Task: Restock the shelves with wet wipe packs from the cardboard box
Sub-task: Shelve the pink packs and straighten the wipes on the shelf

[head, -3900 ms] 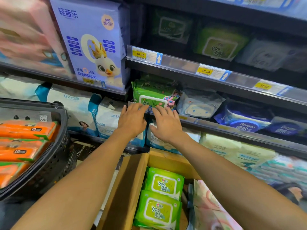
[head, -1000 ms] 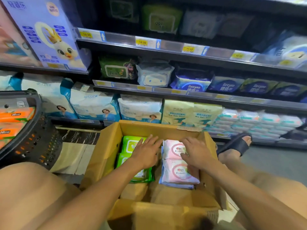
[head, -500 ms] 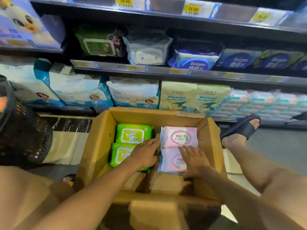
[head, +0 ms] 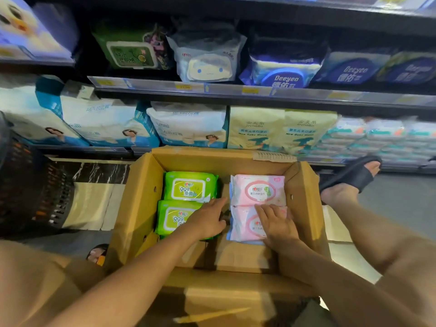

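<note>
Wet wipe packs, 4 showing: 2 green at left, 2 pink at right, lay flat, labels up, inside the cardboard box in front of the shelves. Our left hand lay on the nearer green pack, fingers straight, tips toward the gap between the stacks. Our right hand rested flat on the nearer pink pack, fingers spread. Neither clasped anything. We judged both were positioned to work fingers round a pack for lifting out
</note>
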